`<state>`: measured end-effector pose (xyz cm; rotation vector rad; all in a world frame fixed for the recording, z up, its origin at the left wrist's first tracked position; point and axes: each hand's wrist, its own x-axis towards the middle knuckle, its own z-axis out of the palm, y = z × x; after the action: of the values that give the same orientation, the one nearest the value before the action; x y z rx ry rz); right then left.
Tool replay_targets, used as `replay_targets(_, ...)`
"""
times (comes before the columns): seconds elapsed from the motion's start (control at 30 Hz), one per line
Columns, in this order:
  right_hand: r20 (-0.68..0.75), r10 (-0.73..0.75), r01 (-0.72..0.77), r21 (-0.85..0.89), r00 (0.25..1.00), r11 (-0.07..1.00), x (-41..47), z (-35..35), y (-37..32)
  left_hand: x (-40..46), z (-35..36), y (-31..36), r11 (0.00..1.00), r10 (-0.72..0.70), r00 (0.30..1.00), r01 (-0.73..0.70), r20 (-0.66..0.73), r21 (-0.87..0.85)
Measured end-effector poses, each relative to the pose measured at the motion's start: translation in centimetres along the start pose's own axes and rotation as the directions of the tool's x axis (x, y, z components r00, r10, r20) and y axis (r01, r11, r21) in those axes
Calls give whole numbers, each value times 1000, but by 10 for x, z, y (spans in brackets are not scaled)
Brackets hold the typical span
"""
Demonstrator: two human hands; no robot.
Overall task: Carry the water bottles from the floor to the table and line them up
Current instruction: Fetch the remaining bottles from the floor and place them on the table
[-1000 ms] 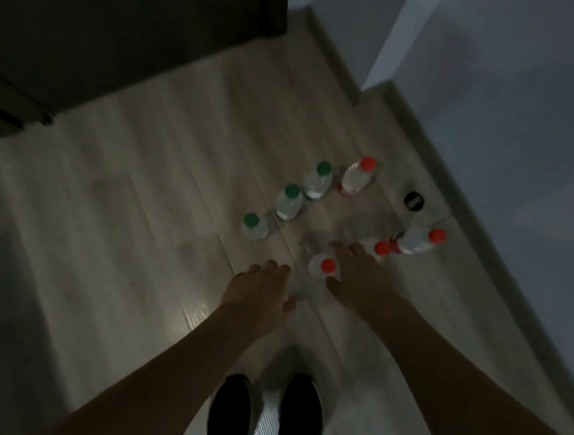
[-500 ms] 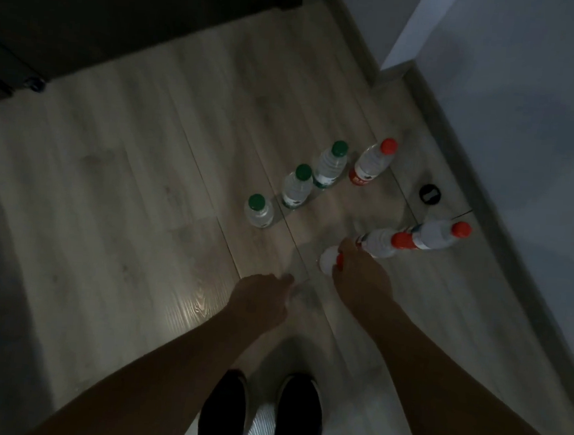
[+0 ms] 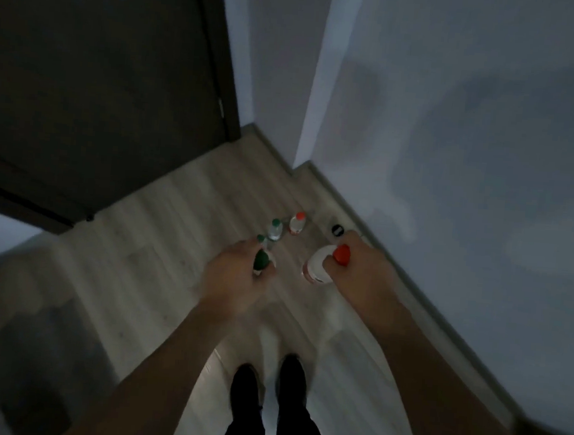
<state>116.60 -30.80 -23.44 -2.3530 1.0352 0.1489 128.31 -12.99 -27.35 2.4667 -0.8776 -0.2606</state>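
- Gripping a green-capped bottle (image 3: 261, 260), the left hand (image 3: 236, 278) is curling tight around its neck, lifted off the floor (image 3: 160, 241).
- The right hand (image 3: 356, 274) is clamping a red-capped bottle (image 3: 318, 266) the same way.
- Three bottles are standing on the floor beyond the left hand: two green caps (image 3: 275, 230), one red (image 3: 297, 223).
- Black shoes (image 3: 267, 384) are sitting below both hands.

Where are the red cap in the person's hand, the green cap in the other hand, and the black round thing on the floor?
red cap (image 3: 341, 254), head view: top of the cap.
green cap (image 3: 261, 261), head view: middle of the cap.
black round thing (image 3: 337, 230), head view: its centre, on the floor by the wall.
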Motion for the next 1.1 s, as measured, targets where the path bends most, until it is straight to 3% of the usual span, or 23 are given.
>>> replay_targets(0.17, -226, 67, -50, 78, 972, 996, -59, -95, -18, -6, -89, 82, 974, -57, 968, 0, -245, -226)
replay_targets(0.43, -370, 118, -27, 240, 922, 970, -93, -168, -5, 4, -144, 173, 977, 50, 921, -126, -386, -175)
replay_targets(0.73, -480, 239, -61, 357, 844, 932, -120, -207, 26, 1, -143, 235, 943, 197, 935, -263, -296, -203)
replay_targets(1.1, -582, 506, -231, 482, 636, 845, -182, -227, 75, 1, -113, 316, 848, 448, 888, -460, -106, -265)
